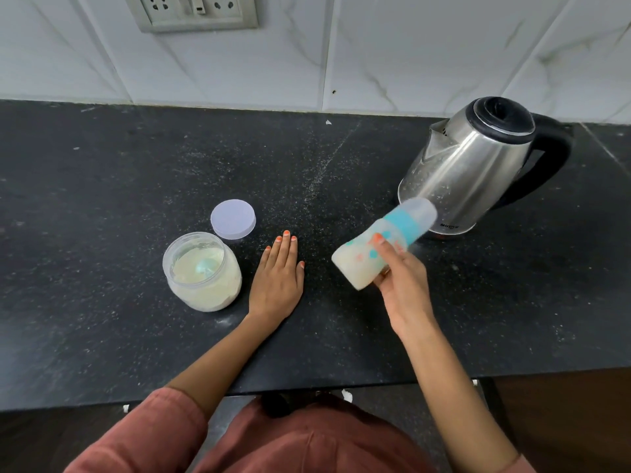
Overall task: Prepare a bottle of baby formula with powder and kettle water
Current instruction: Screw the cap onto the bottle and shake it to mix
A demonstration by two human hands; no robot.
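My right hand [401, 281] grips a baby bottle [362, 264] above the black counter [102, 206]. The bottle is tilted, its teal collar and clear cap pointing up and right toward the kettle, and it holds milky white liquid. It looks blurred. My left hand [278, 274] lies flat on the counter, fingers straight, just right of an open clear jar [205, 288] of pale powder with a teal scoop inside. The jar's round pale lid [233, 219] lies flat behind the jar. A steel kettle [467, 169] with a black lid and handle stands at the right rear.
A tiled wall with a socket panel [191, 11] runs behind the counter. The counter's front edge crosses the lower part of the view, with my reddish clothing below it.
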